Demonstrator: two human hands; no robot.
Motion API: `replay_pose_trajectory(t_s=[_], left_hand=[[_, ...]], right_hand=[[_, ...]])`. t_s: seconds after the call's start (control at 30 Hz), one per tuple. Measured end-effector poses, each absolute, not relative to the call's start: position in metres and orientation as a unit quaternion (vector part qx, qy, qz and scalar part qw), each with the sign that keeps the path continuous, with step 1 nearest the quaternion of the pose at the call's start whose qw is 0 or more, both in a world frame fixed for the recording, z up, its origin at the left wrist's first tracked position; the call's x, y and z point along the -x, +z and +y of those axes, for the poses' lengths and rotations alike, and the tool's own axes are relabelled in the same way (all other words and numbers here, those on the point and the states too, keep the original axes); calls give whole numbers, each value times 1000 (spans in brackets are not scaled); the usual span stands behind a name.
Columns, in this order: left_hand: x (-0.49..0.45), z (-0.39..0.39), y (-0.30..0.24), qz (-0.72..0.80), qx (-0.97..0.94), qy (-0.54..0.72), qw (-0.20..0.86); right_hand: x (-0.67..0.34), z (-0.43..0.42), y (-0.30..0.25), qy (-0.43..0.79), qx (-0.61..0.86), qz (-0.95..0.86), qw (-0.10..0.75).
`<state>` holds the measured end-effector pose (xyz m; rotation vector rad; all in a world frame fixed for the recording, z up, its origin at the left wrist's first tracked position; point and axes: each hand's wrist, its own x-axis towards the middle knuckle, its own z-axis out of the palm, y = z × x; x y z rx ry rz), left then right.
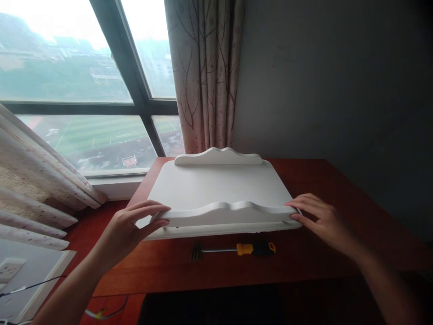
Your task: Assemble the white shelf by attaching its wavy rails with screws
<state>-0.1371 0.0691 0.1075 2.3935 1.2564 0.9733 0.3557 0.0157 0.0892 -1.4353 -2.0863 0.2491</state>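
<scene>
A white wooden board (pixel 219 187) with a wavy raised rail along its near and far edges lies flat on the reddish-brown table (pixel 331 180). My left hand (pixel 130 228) grips the near rail's left end, thumb below and fingers on top. My right hand (pixel 320 216) holds the rail's right end the same way. A yellow-and-black screwdriver (pixel 252 248) lies on the table just in front of the board, between my hands, with a few dark screws (pixel 195 251) at its tip.
A grey wall rises behind and to the right of the table. A large window (pixel 84 90) and patterned curtains (pixel 204 72) stand at the back left. At lower left is a white wall socket (pixel 10 267) with cables.
</scene>
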Motion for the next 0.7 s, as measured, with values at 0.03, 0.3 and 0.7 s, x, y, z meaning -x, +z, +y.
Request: replay_pose_trajectory(t_s=[0.03, 0.3, 0.7], left_hand=[[137, 68, 108, 432, -827, 336, 130], [140, 60, 108, 425, -832, 335, 123], [143, 60, 108, 440, -827, 334, 107]], right_hand=[[-355, 15, 90, 92, 538, -784, 295], [-353, 13, 91, 84, 529, -790, 300], [-345, 15, 91, 82, 518, -793, 309]])
